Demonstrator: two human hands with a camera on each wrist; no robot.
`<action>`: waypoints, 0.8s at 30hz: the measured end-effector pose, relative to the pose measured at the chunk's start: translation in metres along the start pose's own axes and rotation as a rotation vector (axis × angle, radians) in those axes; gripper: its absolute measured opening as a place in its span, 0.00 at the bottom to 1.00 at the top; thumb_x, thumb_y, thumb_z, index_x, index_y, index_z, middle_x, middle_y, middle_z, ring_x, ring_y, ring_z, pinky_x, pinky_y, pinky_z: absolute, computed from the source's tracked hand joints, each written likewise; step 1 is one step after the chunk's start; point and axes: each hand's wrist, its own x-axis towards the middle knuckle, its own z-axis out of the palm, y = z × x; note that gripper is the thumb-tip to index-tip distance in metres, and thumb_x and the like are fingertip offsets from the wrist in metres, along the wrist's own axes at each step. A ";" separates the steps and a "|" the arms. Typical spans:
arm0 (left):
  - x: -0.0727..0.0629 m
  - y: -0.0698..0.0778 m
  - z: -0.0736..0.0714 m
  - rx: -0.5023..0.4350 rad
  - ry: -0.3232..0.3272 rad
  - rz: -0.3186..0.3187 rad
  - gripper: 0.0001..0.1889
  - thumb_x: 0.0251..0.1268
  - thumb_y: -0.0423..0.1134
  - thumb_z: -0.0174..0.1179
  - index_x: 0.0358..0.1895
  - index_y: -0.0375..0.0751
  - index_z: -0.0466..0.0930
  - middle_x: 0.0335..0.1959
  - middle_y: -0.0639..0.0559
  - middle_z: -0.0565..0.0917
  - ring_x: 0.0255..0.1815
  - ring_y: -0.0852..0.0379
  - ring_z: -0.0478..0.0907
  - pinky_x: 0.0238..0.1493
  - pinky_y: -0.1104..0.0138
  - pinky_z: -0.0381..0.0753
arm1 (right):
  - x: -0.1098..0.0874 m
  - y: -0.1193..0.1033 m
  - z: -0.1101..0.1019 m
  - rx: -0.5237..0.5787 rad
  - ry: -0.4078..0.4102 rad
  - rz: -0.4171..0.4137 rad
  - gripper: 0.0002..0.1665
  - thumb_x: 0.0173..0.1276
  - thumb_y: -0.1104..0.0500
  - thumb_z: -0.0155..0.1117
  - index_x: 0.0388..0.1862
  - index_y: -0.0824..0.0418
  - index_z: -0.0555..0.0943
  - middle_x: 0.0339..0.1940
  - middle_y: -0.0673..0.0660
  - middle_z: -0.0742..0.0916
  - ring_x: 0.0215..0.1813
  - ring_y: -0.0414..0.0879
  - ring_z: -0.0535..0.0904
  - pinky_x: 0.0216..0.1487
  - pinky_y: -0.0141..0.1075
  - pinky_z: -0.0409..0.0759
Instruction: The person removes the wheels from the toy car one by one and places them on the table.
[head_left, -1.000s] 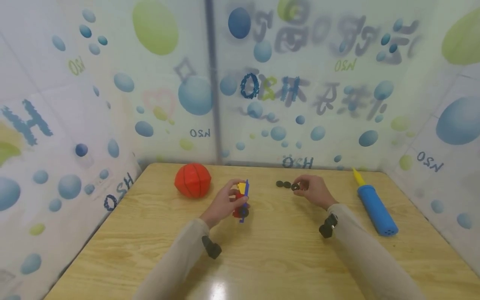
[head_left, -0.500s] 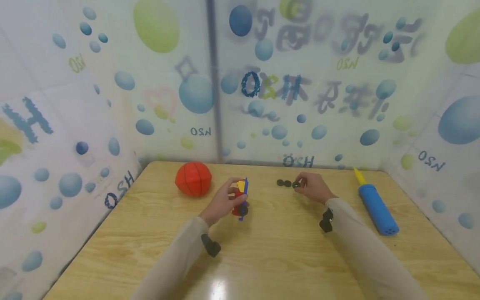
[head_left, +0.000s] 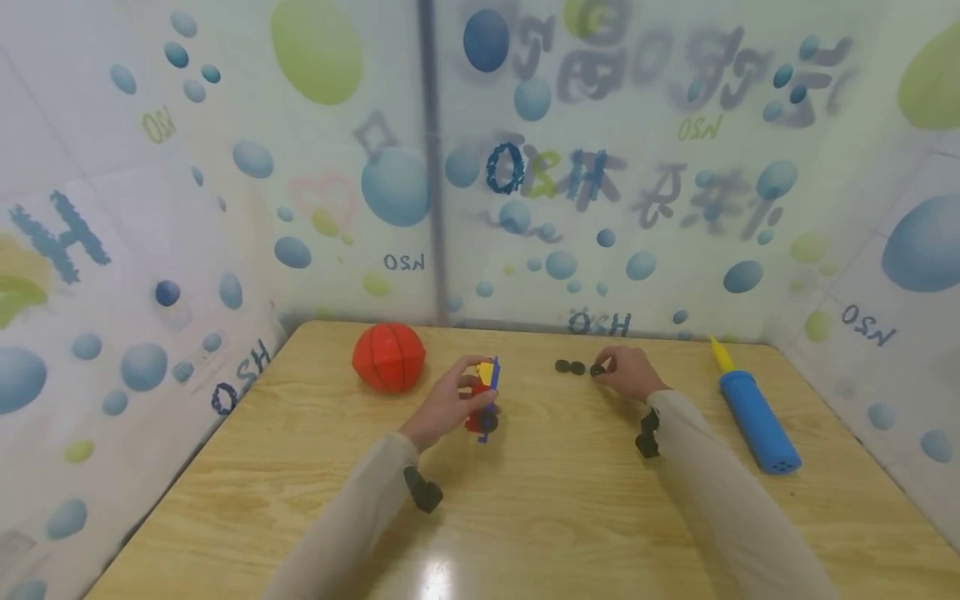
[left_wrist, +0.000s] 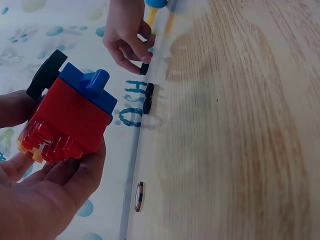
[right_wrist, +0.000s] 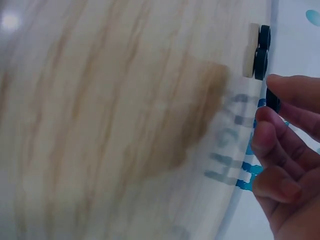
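Note:
My left hand (head_left: 442, 408) holds a toy car (left_wrist: 70, 112) made of red, blue and yellow plastic blocks. A black wheel (left_wrist: 46, 75) sits on one side of the car; the fingers hide part of the body. To the right, my right hand (head_left: 630, 373) pinches another black wheel (right_wrist: 272, 100) between thumb and fingertips. Two loose black wheels (right_wrist: 261, 63) lie side by side on the table, just left of that hand and apart from the pinched one. A thin dark-edged disc (left_wrist: 139, 196) also shows in the left wrist view.
The wooden table (head_left: 540, 517) backs onto a patterned wall. A red ball (head_left: 389, 358) with black lines rests at the back left, beyond my left hand. A blue hand pump (head_left: 759, 423) with a yellow nozzle lies to the right of my right forearm.
My right hand has drawn one wheel slightly to the right, opening a gap from the other two. My left hand keeps holding the toy car in nearly the same place.

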 end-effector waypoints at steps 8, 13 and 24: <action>0.000 -0.001 0.000 0.008 -0.010 -0.013 0.28 0.71 0.38 0.62 0.71 0.54 0.64 0.49 0.39 0.81 0.43 0.53 0.88 0.45 0.59 0.89 | 0.007 0.004 0.005 -0.014 -0.012 0.037 0.17 0.64 0.58 0.70 0.49 0.63 0.84 0.35 0.61 0.89 0.35 0.50 0.83 0.38 0.43 0.82; 0.002 -0.003 0.000 0.010 -0.008 -0.024 0.28 0.71 0.40 0.62 0.71 0.55 0.64 0.50 0.39 0.82 0.44 0.53 0.88 0.45 0.61 0.88 | 0.013 0.004 0.007 -0.022 -0.018 0.064 0.17 0.63 0.58 0.69 0.50 0.63 0.84 0.36 0.62 0.90 0.34 0.48 0.83 0.36 0.40 0.82; 0.005 -0.002 -0.001 0.040 -0.005 -0.010 0.28 0.72 0.42 0.62 0.71 0.53 0.64 0.51 0.38 0.82 0.44 0.53 0.88 0.48 0.60 0.88 | 0.014 0.005 0.009 -0.022 -0.013 0.090 0.15 0.64 0.59 0.67 0.48 0.63 0.84 0.39 0.64 0.88 0.36 0.52 0.82 0.38 0.44 0.81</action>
